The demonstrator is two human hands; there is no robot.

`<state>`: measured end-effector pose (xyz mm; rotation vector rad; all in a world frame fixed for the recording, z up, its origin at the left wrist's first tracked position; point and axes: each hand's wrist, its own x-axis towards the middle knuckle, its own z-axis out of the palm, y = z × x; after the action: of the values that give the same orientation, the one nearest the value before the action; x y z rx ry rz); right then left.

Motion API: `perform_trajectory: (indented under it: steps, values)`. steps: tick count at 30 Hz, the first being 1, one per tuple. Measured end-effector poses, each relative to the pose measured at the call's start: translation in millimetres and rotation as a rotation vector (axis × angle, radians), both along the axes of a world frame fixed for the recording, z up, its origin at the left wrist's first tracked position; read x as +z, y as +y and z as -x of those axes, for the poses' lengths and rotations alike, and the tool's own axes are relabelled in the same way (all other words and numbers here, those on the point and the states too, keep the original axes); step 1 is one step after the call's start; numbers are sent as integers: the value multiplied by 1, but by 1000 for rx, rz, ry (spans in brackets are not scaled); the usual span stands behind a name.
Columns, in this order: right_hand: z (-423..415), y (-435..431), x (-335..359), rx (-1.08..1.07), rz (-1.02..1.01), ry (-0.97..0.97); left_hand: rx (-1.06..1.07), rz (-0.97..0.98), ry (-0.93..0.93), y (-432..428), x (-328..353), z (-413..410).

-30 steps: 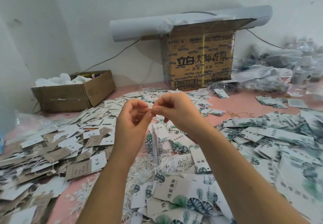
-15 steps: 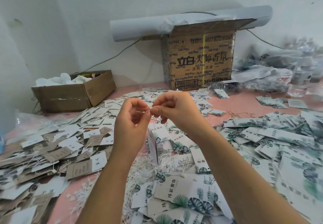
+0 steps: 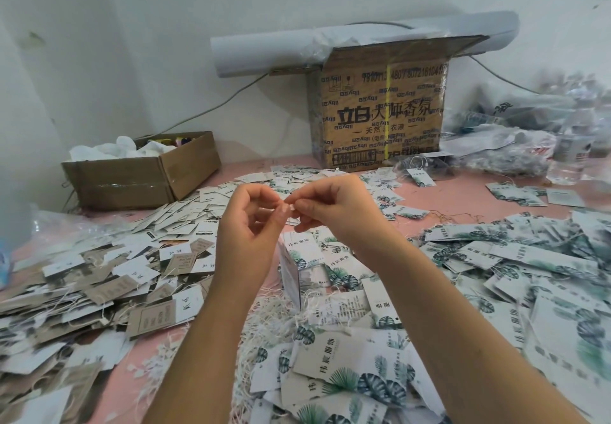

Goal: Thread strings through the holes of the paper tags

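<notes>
Head view: two bare hands raised over pink tabletop (image 3: 463, 195), fingertips pinched together on something tiny.

Left hand (image 3: 251, 225) and right hand (image 3: 334, 205) meeting at thumb tips; leaf-printed white paper tag (image 3: 292, 271) hanging edge-on just below, thin white strings (image 3: 274, 317) heaped beneath. Two brown corrugated cardboard boxes at back; tags beyond counting.

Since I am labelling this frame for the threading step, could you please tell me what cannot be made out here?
- Head view: any string at the pinch is too thin to see between the left hand and right hand.
- The hanging white leaf-print paper tag's hole is hidden by the fingers.
- The clear plastic bags at far right are blurred.
</notes>
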<state>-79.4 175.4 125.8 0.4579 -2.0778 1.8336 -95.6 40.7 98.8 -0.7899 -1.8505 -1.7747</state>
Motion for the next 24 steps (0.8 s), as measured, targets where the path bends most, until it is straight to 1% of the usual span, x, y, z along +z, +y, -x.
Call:
perform_trajectory:
  steps: [3,9,13,16,18,20,24]
  values:
    - [-1,1,0,44,43,-35,-15,-25,-11,0,1,0]
    - [-5,0,3,55,-1,-30,-47,-86,-82,-2,1,0]
    - [-8,-2,6,73,-30,3,-61,-77,-157,-7,3,4]
    - [-10,-1,8,64,-86,11,-38,-48,-218,-7,1,6]
    - [-11,-1,9,44,-114,10,29,-23,-243,-6,-1,8]
    - [-11,-2,11,27,-100,13,87,42,-242,-4,-3,8]
    - [-13,-4,14,9,-27,52,41,211,-202,-1,-5,5]
